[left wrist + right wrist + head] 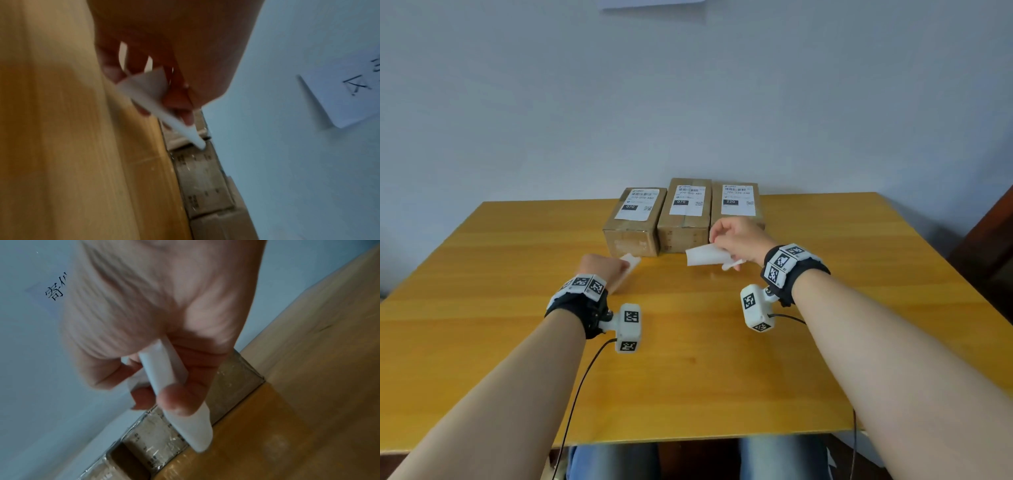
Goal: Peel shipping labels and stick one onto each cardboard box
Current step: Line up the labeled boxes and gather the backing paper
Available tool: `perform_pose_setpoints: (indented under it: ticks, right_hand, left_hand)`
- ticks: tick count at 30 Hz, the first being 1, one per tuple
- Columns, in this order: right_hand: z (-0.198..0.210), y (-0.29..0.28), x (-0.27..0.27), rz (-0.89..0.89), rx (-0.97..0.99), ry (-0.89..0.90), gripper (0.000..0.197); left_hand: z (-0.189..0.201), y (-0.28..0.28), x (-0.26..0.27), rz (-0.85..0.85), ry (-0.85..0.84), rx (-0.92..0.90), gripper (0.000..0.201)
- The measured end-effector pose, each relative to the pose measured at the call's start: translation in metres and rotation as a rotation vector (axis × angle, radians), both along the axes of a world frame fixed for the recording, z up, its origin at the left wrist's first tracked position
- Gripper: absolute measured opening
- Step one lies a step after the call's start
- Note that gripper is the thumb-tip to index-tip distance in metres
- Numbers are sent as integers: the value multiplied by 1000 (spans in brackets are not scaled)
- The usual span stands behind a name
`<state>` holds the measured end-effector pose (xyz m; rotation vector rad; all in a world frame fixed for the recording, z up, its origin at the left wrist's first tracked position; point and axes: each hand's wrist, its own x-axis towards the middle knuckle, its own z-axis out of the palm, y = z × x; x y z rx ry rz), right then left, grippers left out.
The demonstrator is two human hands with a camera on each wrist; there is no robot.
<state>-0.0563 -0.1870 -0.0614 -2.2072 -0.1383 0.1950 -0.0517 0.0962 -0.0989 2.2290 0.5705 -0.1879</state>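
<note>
At frame centre, three taped brown cardboard boxes (685, 216) bear white labels. The left hand (602, 267) pinches a curled white paper strip (627, 265); the right hand (736, 240) grasps a glossy white backing sheet (703, 256) over the smooth yellow wooden table (688, 359).

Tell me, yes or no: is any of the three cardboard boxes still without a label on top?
No. The left box, middle box and right box each carry a white label.

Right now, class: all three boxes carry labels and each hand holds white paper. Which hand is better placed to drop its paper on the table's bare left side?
Left. The left hand hangs low over that side of the table; the right hand is raised by the right box.
</note>
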Motion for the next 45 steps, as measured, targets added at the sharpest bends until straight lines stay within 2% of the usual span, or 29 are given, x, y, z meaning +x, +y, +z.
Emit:
perform_pose_setpoints:
  ticks: [4,6,10,14,19,22,28,32,35,39,45]
  right_hand:
    - [2,-6,-17,102,15,82,44]
    - [2,-13,-23,127,5,86,51]
    - [0,-38,-32,84,-30,63,31]
    - [1,-69,-45,-14,-68,35,28]
    - [-2,-111,-57,-137,-96,78,20]
    - [-3,-136,-66,-201,-94,127,16]
    - [-2,-180,-90,-212,-141,186,18]
    - [-4,-195,-105,-251,-181,174,24]
    - [-6,-199,-118,-302,-114,145,30]
    - [-11,-200,-129,-341,-38,127,44]
    - [-15,-200,-152,-259,-128,72,49]
  left_hand:
    - [10,-49,-10,-298,45,-142,16]
    - [16,-76,-16,-468,64,-192,13]
    - [31,-130,-24,-627,40,-271,18]
    - [44,-173,-35,-653,6,-336,24]
    - [46,-216,-47,-665,77,-580,16]
    - [43,-245,-51,-645,126,-680,22]
    - [39,-290,-63,-667,246,-660,36]
    - [38,-310,-74,-656,245,-569,31]
    - [37,-317,-79,-592,237,-614,34]
    - [40,-318,-86,-485,198,-687,28]
    - [43,-326,-106,-488,134,-740,24]
